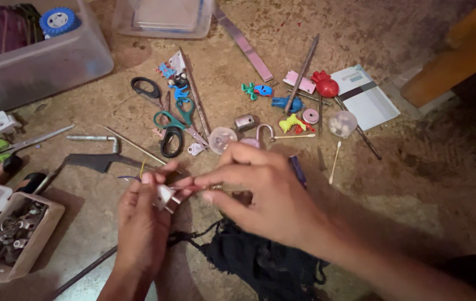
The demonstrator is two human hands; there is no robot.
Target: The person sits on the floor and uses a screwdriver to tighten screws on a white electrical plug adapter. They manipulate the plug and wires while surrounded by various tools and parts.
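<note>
My left hand (140, 220) pinches a small white plastic part (165, 196) with thin coloured wires coming off its left side. My right hand (260, 187) meets it from the right, thumb and forefinger closed on a small metal piece (216, 187) touching the white part. Both hands hover over a stone floor, just above a crumpled black cloth (260, 262). What the right fingers hold is partly hidden and blurred.
Scattered beyond the hands: green-handled scissors (174, 120), black scissors (147, 89), metal rods, a padlock (260, 134), small coloured toys (291, 103), a white booklet (363, 97). Clear plastic bins (43, 61) sit at the back left, a small box of metal fittings (15, 237) at the left.
</note>
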